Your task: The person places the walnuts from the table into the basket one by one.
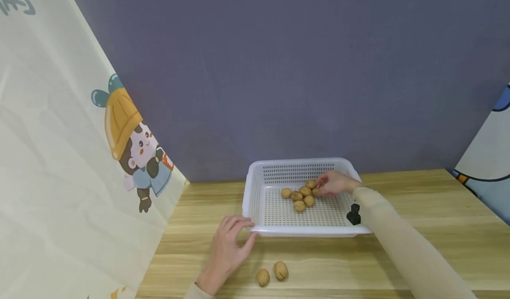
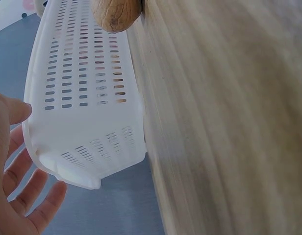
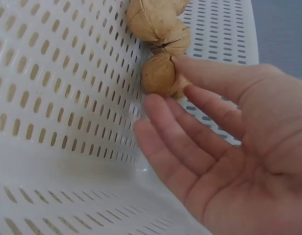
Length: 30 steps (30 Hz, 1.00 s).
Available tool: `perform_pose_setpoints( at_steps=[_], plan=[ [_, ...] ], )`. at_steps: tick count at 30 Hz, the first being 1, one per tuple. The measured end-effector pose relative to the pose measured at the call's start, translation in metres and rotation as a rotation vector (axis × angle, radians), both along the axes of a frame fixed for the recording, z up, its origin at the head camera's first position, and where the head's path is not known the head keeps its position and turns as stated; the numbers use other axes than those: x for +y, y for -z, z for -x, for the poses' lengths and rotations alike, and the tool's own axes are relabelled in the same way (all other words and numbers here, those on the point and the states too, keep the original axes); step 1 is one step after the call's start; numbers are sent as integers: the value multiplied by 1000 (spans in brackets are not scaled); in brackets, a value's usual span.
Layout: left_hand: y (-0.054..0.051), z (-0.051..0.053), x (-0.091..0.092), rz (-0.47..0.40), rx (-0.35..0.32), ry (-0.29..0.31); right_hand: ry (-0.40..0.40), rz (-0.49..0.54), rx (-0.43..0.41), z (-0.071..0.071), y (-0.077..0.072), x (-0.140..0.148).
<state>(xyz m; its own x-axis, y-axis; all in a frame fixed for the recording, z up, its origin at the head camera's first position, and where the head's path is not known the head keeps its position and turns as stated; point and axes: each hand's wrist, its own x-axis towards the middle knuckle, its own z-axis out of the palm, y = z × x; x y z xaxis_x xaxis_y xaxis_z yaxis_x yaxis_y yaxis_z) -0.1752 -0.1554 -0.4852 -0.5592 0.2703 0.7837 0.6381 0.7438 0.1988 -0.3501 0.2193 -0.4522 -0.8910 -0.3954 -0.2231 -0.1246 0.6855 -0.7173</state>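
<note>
A white perforated plastic basket (image 1: 311,229) stands on the wooden table with several walnuts (image 1: 299,206) clustered inside. My left hand (image 1: 229,248) lightly pinches its near left corner, thumb outside the rim (image 2: 31,73) and index finger over it; the other fingers are spread. Over the right part of the basket reaches my right hand (image 1: 336,183). In the right wrist view its thumb and fingertips pinch one walnut (image 3: 158,76), low among the others; the far fingertips are partly hidden behind it.
Two walnuts, a left one (image 1: 263,277) and a right one (image 1: 280,270), lie on the table (image 1: 318,268) in front of the basket. A dark grey panel (image 1: 279,78) rises behind it. At the left hangs a pale sheet with a cartoon figure (image 1: 143,148).
</note>
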Motion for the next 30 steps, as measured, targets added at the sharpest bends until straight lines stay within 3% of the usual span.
perform_pose_setpoints(
  at_steps=[8, 13, 17, 24, 30],
  plan=[
    [0, 3, 1, 0, -30, -6, 63, 74, 132, 4, -10, 0],
    [3, 2, 0, 12, -14, -4, 41, 86, 180, -5, -23, -2],
    [3, 1, -1, -1, -22, -6, 4, 56, 274, -15, -41, -9],
    [1, -2, -1, -17, -47, 3, -38, 95, 395, -48, -71, -31],
    [1, -1, 0, -24, -58, 6, -83, 251, 413, -91, -84, -50]
  ],
)
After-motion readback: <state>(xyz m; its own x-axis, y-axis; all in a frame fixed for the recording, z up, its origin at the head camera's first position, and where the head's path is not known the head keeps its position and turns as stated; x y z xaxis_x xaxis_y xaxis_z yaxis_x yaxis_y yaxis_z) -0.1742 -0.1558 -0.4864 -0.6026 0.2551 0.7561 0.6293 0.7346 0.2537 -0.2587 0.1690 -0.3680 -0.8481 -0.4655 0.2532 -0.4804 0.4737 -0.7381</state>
